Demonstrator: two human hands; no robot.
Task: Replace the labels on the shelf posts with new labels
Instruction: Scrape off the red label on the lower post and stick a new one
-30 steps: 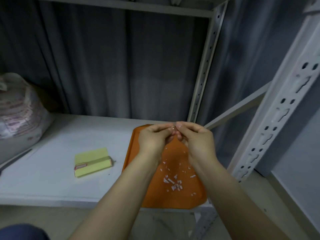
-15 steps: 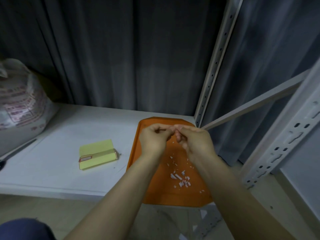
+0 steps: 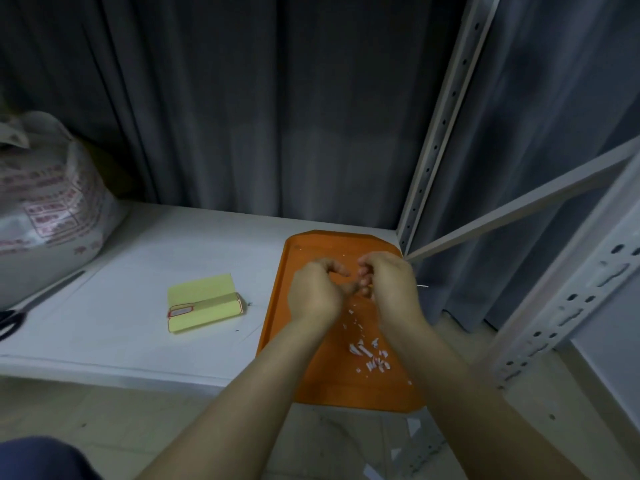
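Both hands are held together over an orange tray.

The left hand (image 3: 313, 292) and right hand (image 3: 391, 285) are raised above the tray (image 3: 275, 306), fingers curled and fingertips almost meeting; whether anything is pinched between them cannot be told. Torn label scraps (image 3: 370, 355) are scattered on the tray just below and nearer than the hands. A yellow pad of labels (image 3: 204, 303) is laid on the white shelf (image 3: 121, 306), left of the left hand and apart from it. The front post (image 3: 568, 306) is seen at the right, the rear post (image 3: 434, 140) beyond the tray.
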